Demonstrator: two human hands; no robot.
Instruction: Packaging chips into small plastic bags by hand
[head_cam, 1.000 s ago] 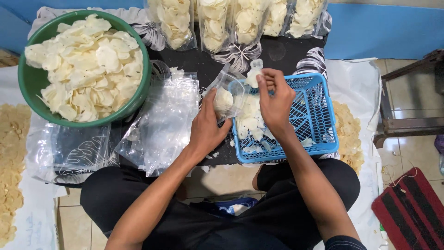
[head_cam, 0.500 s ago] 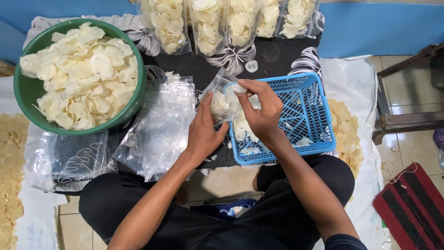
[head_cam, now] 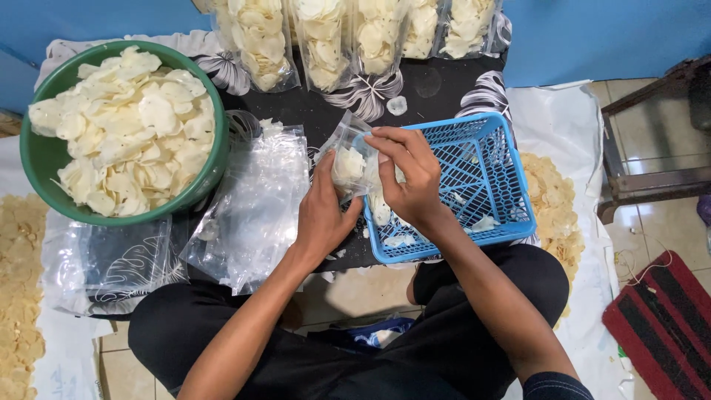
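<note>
Both hands grasp one clear bag (head_cam: 352, 159) of pale chips: the left hand (head_cam: 324, 215) cups it from below, the right hand (head_cam: 409, 178) pinches its mouth. The bag lies tilted at the blue basket (head_cam: 498, 194)'s left rim, its long axis slanting from lower left up toward the right, mouth at the right hand's fingers.

A blue wall (head_cam: 607, 37) runs along the top of the view, above everything else. Below it lies a dark cloth with a white leaf print (head_cam: 459, 81), spread on the floor. To the right of that cloth, a white sheet (head_cam: 563, 126) covers the ground, and further right the floor is pale tile (head_cam: 666, 230) with thin grout lines. A dark metal frame of some furniture (head_cam: 652, 178) stands on the tile at the right edge. Below that frame lies a red mat with black stripes (head_cam: 659, 326). Left of the cloth, more white sheet (head_cam: 44, 370) reaches the lower corner. Light is even and soft.
</note>
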